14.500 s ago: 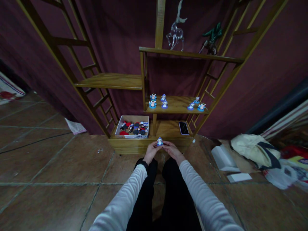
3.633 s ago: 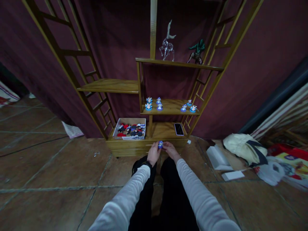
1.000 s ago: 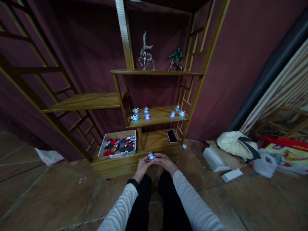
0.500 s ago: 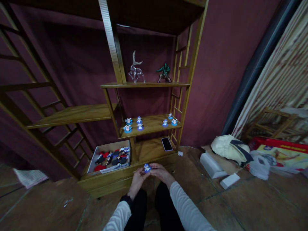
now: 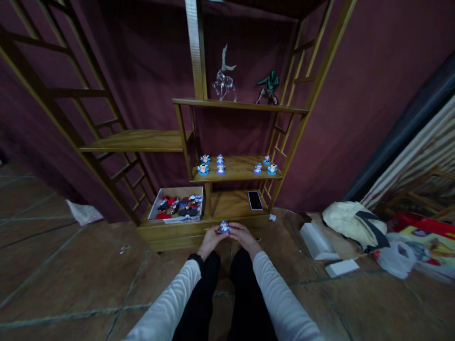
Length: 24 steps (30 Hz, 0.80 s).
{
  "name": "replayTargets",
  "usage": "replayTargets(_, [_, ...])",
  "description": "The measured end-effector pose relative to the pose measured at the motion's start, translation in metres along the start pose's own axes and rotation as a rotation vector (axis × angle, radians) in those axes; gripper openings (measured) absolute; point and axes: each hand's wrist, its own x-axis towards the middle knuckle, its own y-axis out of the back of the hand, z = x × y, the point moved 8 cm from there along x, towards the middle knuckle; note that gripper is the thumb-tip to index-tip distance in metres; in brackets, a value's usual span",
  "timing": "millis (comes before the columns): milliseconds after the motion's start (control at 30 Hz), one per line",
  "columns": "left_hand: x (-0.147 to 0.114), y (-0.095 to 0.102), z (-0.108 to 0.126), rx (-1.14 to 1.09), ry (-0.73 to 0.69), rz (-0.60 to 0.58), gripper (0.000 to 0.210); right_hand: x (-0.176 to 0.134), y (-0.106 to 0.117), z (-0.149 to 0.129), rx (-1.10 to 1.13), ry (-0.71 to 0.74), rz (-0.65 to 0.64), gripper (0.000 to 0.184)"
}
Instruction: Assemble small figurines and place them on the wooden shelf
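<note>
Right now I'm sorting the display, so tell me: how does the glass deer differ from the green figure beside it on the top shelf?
The glass deer is clear and see-through; the green figure is opaque, dark green with a brownish lower part. The glass deer stands taller, with a long neck stretched upward, while the green figure is lower and looks crouched. The glass deer stands nearer the centre post, the green figure nearer the right frame. Both stand upright on the same top shelf.

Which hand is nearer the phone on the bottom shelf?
Right. The right hand is just in front of the phone, slightly to its left. The left hand is farther left, nearer the box. Both hold a small blue figurine.
</note>
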Motion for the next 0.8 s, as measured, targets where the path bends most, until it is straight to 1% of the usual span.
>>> replayTargets(200, [-0.001,0.002,-0.002,-0.028,-0.022,0.025,0.034,0.007,0.007,0.008,-0.015,0.005,0.055,0.039])
replayTargets(400, [0.002,0.009,-0.012,-0.101,0.014,0.068,0.046,0.01,0.01,0.012,-0.021,-0.004,0.073,0.037])
replayTargets(600, [0.004,0.018,-0.025,-0.261,0.093,0.15,0.04,0.012,0.011,0.013,-0.045,-0.029,0.069,0.036])
replayTargets(700, [0.003,0.021,-0.03,-0.353,0.116,0.155,0.039,0.013,0.009,0.013,-0.057,-0.038,0.051,0.038])
replayTargets(800, [0.002,0.022,-0.03,-0.398,0.12,0.153,0.038,0.014,0.006,0.014,-0.061,-0.04,0.031,0.04])
